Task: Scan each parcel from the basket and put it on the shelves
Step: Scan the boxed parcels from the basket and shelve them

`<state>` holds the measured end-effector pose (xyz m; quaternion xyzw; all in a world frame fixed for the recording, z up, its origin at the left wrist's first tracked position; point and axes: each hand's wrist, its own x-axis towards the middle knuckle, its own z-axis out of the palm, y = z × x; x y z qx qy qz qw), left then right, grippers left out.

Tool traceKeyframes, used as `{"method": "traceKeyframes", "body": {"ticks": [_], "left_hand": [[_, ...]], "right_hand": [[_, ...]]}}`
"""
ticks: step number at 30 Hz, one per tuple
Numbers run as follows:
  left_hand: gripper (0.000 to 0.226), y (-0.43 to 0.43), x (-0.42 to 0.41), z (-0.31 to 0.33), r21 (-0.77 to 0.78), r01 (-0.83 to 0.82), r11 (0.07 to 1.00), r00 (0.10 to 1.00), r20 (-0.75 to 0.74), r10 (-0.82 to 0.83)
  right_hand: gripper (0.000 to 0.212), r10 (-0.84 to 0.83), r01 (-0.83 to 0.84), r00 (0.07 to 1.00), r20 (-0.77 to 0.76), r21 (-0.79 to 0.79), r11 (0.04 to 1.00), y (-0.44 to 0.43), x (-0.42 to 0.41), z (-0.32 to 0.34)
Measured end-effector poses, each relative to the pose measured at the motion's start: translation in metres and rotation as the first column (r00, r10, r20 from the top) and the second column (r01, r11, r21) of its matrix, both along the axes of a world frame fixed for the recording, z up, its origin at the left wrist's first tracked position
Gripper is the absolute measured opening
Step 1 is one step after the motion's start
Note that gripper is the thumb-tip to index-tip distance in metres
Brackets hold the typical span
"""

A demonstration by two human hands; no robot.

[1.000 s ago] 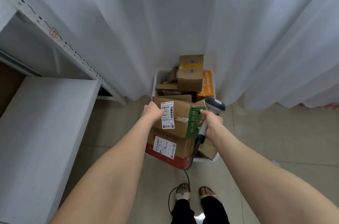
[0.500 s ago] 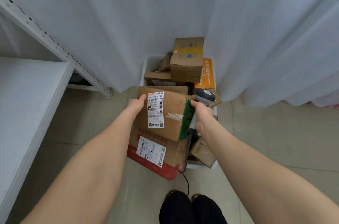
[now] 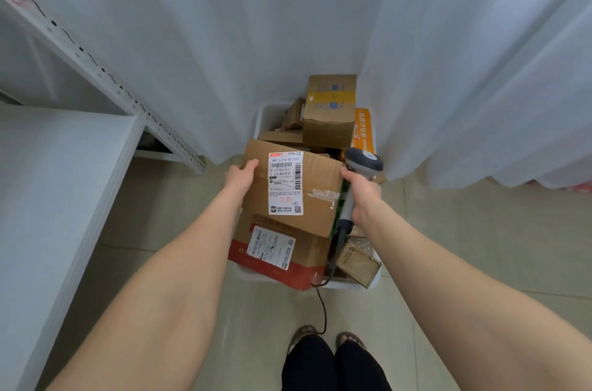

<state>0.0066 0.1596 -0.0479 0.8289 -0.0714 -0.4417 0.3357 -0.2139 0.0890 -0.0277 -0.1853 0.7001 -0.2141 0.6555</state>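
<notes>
At frame centre, over the basket (image 3: 264,117), my left hand (image 3: 238,176) grips the parcel (image 3: 320,179) by its left edge, label upward for reading. My right hand (image 3: 362,195) is clamped round the scanner (image 3: 363,161), knuckles bracing the parcel's right side. Shelves (image 3: 57,182) stand at frame left.

On your left the shelf (image 3: 64,198) and its slanted upright (image 3: 105,77) close that side; bare floor (image 3: 166,214) runs between them and the basket (image 3: 266,115). The curtain (image 3: 288,22) hangs just behind the basket and along your right. The parcel (image 3: 317,185) covers the basket's near half, stacked boxes (image 3: 330,121) fill its far end, and the scanner (image 3: 363,161) cable (image 3: 324,310) trails over the near rim to the floor.
</notes>
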Motion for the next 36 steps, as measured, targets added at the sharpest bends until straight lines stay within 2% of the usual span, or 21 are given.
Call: {"method": "traceKeyframes", "body": {"ticks": [9,13,19,22,27,36], "left_hand": [[0.062,0.016,0.009,0.090,-0.061,0.013,0.998,0.998,0.061,-0.009],[0.059,0.026,0.008,0.120,-0.081,0.004,0.997,1.000,0.031,-0.001],[0.066,0.050,0.007,0.174,-0.117,0.015,0.993,1.000,0.005,-0.015],[0.060,0.066,0.013,0.211,-0.162,0.025,0.987,0.999,0.041,-0.019],[0.048,0.100,0.023,0.276,-0.260,-0.068,0.963,0.996,0.045,0.083],[0.070,0.186,0.025,0.366,-0.146,-0.133,0.980,0.981,0.124,0.151]], "right_hand": [[0.062,-0.023,0.023,1.000,0.018,-0.012,1.000,0.013,-0.008,0.075],[0.062,-0.023,0.023,1.000,0.019,-0.006,1.000,0.024,-0.009,0.096],[0.063,0.007,-0.007,1.000,0.027,-0.025,1.000,0.035,-0.007,0.139],[0.067,0.024,-0.023,0.999,0.026,-0.029,0.999,0.043,-0.002,0.167],[0.070,0.095,-0.091,0.990,0.104,-0.035,0.995,0.064,0.014,0.213],[0.072,0.264,-0.238,0.946,0.190,-0.150,0.960,0.096,0.045,0.286]]}}
